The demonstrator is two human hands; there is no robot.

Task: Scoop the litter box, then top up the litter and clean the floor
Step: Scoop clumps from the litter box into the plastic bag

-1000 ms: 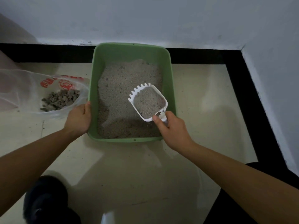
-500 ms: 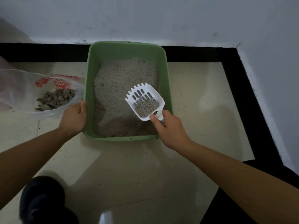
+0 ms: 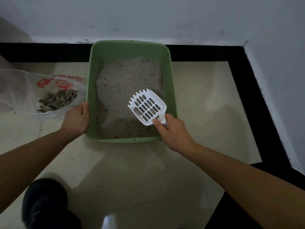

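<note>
litter box [image 3: 131, 50], one white scoop [image 3: 146, 107], two clumps, two hands

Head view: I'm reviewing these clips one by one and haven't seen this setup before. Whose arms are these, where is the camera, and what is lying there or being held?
No machine here: a person wears a wide-angle camera on the head, looking forward and down, so both arms are their own. The left hand grips the left rim of a green litter box standing on the pale floor near the wall. The right hand holds a white slotted scoop by its handle above the grey litter; a few small clumps sit in it. Left of the box lies a clear plastic bag with red print, holding a pile of grey clumps.
</note>
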